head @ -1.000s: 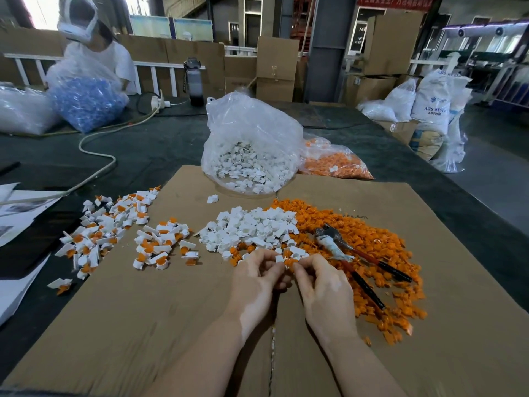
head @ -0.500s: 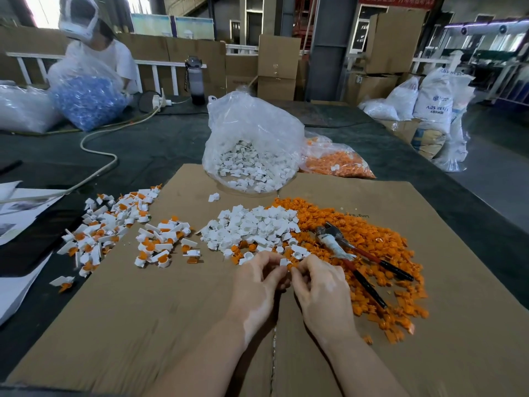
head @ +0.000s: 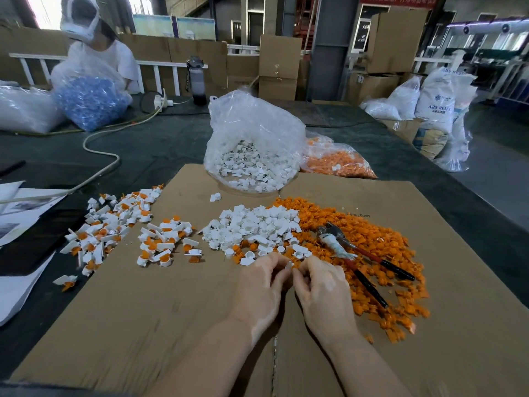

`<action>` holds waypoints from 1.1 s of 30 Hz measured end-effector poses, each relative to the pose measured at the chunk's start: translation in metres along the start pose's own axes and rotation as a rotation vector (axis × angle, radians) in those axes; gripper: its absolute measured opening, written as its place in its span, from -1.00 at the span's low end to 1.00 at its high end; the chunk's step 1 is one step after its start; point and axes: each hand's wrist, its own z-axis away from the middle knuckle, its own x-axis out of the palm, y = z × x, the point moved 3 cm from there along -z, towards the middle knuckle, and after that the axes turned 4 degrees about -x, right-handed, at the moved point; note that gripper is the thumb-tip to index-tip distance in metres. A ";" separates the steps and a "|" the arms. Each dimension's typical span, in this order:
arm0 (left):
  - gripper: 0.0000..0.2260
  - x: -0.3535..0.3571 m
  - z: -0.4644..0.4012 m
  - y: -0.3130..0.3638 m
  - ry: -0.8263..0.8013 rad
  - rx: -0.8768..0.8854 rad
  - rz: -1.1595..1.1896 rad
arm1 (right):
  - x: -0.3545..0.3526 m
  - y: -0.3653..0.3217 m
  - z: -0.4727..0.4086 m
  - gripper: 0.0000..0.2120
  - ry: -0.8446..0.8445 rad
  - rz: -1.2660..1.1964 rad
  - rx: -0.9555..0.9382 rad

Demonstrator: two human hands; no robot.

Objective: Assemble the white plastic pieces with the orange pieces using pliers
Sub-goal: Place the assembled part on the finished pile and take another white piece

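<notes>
Two hands are being held together at the near edge of the loose piles, over a cardboard sheet [head: 143,325] that is laid on the desk [head: 160,150]; the left hand [head: 262,285] and the right hand [head: 322,287] are both curled, fingertips meeting, and a small white piece [head: 288,265] is being pinched between them (whether an orange piece is also being held cannot be told, as the fingers are covering it).

The pliers [head: 357,259] are lying untouched on the orange pile [head: 372,253], just to the right of the right hand, handles pointing toward the near right; so the pressing step for this piece is judged as not yet being done.

Progress is being shown by the finished pile [head: 114,224] at the left edge of the cardboard, where white pieces fitted with orange ones are being gathered in two loose clusters (a few strays are lying nearer the papers [head: 20,213]).

Much is being left: a white pile [head: 254,224] is sitting in the middle, touching the orange pile, and behind it an open bag [head: 252,144] of more white pieces and a second bag [head: 335,159] of orange ones are being kept in reserve; by the look of those stocks, the task is judged to be at an early stage, with far more loose parts than joined ones.
</notes>
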 end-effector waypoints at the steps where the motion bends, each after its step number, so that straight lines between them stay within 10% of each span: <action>1: -0.88 0.000 -0.001 -0.001 -0.005 -0.018 0.027 | 0.000 0.000 0.000 -0.70 0.001 -0.002 0.005; 10: -0.94 -0.002 -0.004 -0.005 -0.068 -0.269 0.565 | -0.005 0.002 0.002 -0.91 0.054 -0.143 0.061; 33: -0.94 -0.002 -0.004 -0.006 -0.072 -0.237 0.545 | -0.007 -0.003 -0.002 -0.81 -0.014 -0.147 -0.018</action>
